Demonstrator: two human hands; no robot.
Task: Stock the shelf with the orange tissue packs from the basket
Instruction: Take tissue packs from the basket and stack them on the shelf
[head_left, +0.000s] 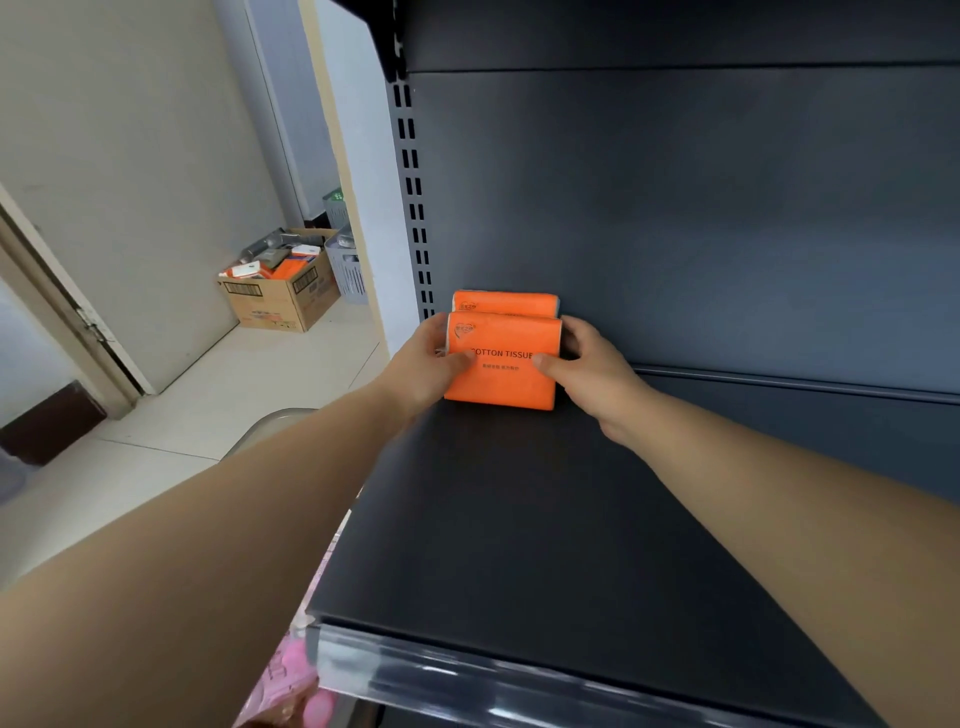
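An orange tissue pack (501, 379) printed "COTTON TISSUE" stands upright at the back left of the dark shelf (545, 519). My left hand (426, 364) grips its left edge, thumb on the front face. On the opposite edge my right hand (592, 369) holds it the same way. A second orange pack (504, 303) stands directly behind it against the shelf's back panel, only its top showing. The basket is not clearly visible.
The slotted upright (413, 197) bounds the shelf on the left. A clear price rail (467, 675) runs along the front edge. On the floor to the left sit a cardboard box (283, 291) of goods and grey plastic crates (348, 270). Pink packaging (291, 686) shows below.
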